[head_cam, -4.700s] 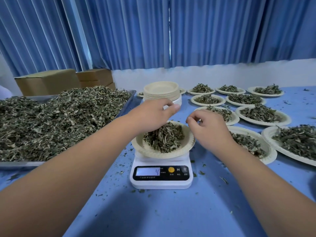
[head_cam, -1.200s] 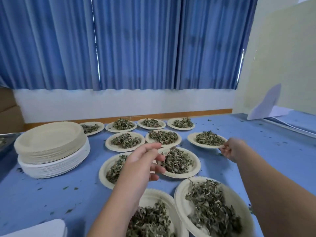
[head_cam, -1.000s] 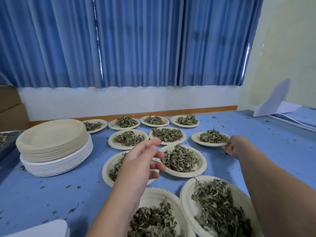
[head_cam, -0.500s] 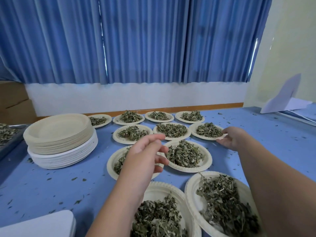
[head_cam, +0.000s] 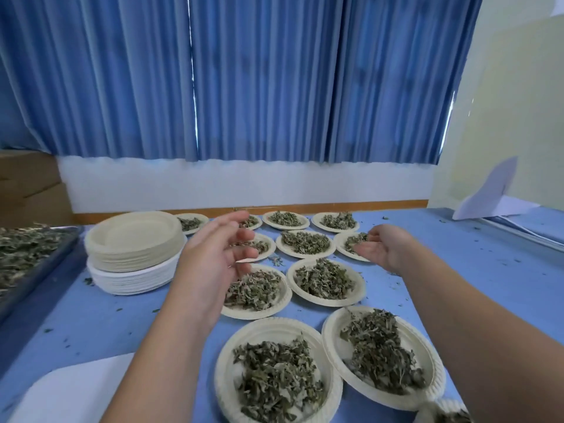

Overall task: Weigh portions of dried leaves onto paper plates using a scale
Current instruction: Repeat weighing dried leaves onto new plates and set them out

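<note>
Grip: left hand (head_cam: 218,257), right hand (head_cam: 386,248) spread, empty.
Handling: cream paper plate of dried leaves (head_cam: 326,302), right of empty-plate stack (head_cam: 134,238): likely light, floppy; take rims.

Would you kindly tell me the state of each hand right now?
Left hand: open, fingers relaxed, holding nothing.
Right hand: open, palm turned inward, holding nothing.

The left hand (head_cam: 210,262) and right hand (head_cam: 387,248) are bare, like both forearms (head_cam: 158,346) down to the frame's edge.
</note>
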The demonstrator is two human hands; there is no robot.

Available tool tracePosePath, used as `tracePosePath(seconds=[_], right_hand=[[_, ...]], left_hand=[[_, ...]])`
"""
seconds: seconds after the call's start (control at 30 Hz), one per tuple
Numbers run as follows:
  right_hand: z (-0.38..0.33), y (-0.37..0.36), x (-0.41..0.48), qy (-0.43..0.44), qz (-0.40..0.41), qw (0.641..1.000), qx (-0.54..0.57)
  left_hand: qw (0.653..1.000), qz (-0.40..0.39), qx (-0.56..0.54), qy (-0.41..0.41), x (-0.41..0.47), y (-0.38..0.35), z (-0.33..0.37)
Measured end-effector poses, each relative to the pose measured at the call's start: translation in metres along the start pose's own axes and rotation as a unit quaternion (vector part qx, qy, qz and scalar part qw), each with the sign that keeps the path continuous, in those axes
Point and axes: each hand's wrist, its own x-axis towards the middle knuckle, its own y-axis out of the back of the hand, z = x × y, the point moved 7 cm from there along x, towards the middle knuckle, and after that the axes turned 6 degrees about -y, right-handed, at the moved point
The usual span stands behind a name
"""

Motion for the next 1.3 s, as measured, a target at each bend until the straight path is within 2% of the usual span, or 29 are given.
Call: tracePosePath(seconds=[0.17, 0.33, 0.43, 0.53, 0.6, 0.67, 0.73, 0.83, 0.87, 0.93, 0.97, 1.0, 1.1, 1.23, 1.3], right_hand=[[0.018, -0.063, -0.053, -0.015, -0.107, 0.994, -0.010], [0.047, -0.142, -0.114, -0.035, -0.204, 0.977, -0.050], [0.063, -0.187, -0.148, -0.038, -0.246, 0.963, -0.099], [0.084, -0.236, -0.178, -0.037, -0.289, 0.946, -0.141], [0.097, -0.270, -0.195, -0.026, -0.304, 0.938, -0.162], [0.106, -0.296, -0.202, 0.041, -0.263, 0.936, -0.231], [0.107, -0.318, -0.202, 0.171, -0.183, 0.903, -0.350], [0.106, -0.350, -0.200, 0.318, -0.135, 0.808, -0.476], [0.106, -0.359, -0.199, 0.356, -0.132, 0.762, -0.524], [0.112, -0.375, -0.196, 0.402, -0.135, 0.644, -0.637], [0.117, -0.381, -0.192, 0.398, -0.141, 0.599, -0.680], [0.122, -0.383, -0.187, 0.374, -0.150, 0.580, -0.708], [0.132, -0.387, -0.177, 0.324, -0.164, 0.588, -0.723], [0.124, -0.394, -0.177, 0.371, -0.139, 0.578, -0.713], [0.121, -0.397, -0.173, 0.370, -0.141, 0.594, -0.700]], left_hand=[[0.996, 0.053, 0.069, -0.034, -0.018, 0.066, 0.035], [0.972, 0.122, 0.194, -0.055, -0.052, 0.163, 0.071], [0.952, 0.159, 0.260, -0.034, -0.077, 0.218, 0.073], [0.946, 0.202, 0.252, -0.005, -0.097, 0.262, 0.062], [0.950, 0.201, 0.238, 0.015, -0.100, 0.271, 0.047], [0.951, 0.187, 0.244, 0.041, -0.097, 0.269, 0.032], [0.947, 0.184, 0.259, 0.051, -0.092, 0.270, 0.023], [0.943, 0.190, 0.268, 0.050, -0.089, 0.275, 0.021], [0.941, 0.188, 0.276, 0.052, -0.088, 0.274, 0.021], [0.938, 0.180, 0.292, 0.054, -0.088, 0.271, 0.020], [0.937, 0.175, 0.296, 0.054, -0.089, 0.269, 0.019], [0.937, 0.171, 0.300, 0.056, -0.090, 0.268, 0.019], [0.939, 0.167, 0.295, 0.062, -0.091, 0.270, 0.018], [0.940, 0.166, 0.290, 0.071, -0.090, 0.271, 0.017], [0.940, 0.163, 0.292, 0.074, -0.090, 0.271, 0.016]])
